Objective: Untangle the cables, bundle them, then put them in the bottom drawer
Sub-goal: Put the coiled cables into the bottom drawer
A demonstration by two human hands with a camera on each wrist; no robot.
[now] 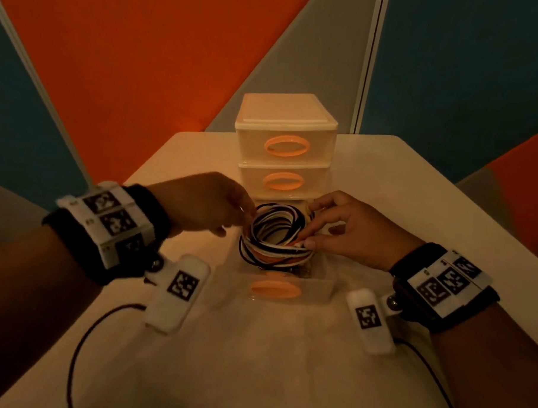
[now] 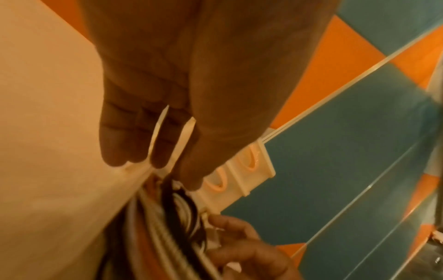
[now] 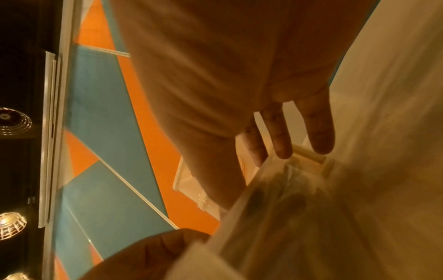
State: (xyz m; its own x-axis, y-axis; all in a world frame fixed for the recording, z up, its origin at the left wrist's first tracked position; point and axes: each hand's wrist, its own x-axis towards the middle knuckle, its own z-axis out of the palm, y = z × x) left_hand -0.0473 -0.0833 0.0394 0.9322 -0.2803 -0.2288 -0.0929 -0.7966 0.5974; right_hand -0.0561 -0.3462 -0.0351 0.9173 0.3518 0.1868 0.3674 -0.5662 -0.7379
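Head view: cable coil going into pulled-out bottom drawer, both hands on it

Head view, dim warm light. White table [image 1: 385, 184] with a small three-drawer plastic unit [image 1: 286, 118] standing at its far middle. Top two drawers pushed in, each with an oval orange handle. Bottom drawer [image 1: 325, 286] is pulled out toward the person, its orange handle [image 1: 275, 289] facing the camera.

Cable bundle [image 1: 275, 235] is a round coil of black, white and orange strands. It sits tilted in the open bottom drawer, far edge raised above the rim, near edge down inside.

Left hand [image 1: 206, 204] reaches in from the left, fingertips at the coil's left edge. Left wrist view shows the fingers [image 2: 124, 132] straight and close together, pointing down at the drawer edge, not curled round anything; blurred cable strands [image 2: 167, 227] lie just below them.

Right hand [image 1: 350, 229] is on the coil's right side. Thumb and forefinger pinch the strands at the near right; the other fingers are loosely bent above the far right of the coil. Right wrist view is heavily blurred: fingers [image 3: 278, 132] extended toward the translucent drawer wall [image 3: 239, 208], cables inside only a dark smear, grip not readable there.

Both wrists carry black bands with white marker blocks [image 1: 113, 218]. Thin black cords [image 1: 79, 343] trail from them across the table's near part. Behind: orange and teal wall panels [image 1: 144, 59].
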